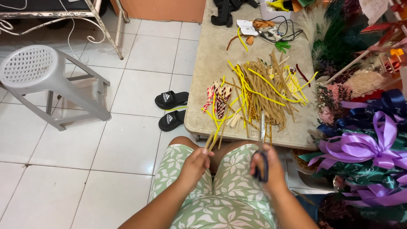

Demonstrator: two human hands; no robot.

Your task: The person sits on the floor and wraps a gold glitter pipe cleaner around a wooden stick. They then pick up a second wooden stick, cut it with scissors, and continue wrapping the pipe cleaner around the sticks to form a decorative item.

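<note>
Mid-trimming, apparently: left hand (196, 163) pinched tan and yellow stems (213, 138) above the lap, right hand (266, 167) closed around scissors (262, 146), blade needing alignment across stems beside the worktop (207, 72).

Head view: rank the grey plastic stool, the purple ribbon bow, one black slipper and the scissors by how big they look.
1. Grey plastic stool
2. Purple ribbon bow
3. Black slipper
4. Scissors, blurred and partly hidden in the right hand, so its place against the slipper is unsure.
</note>
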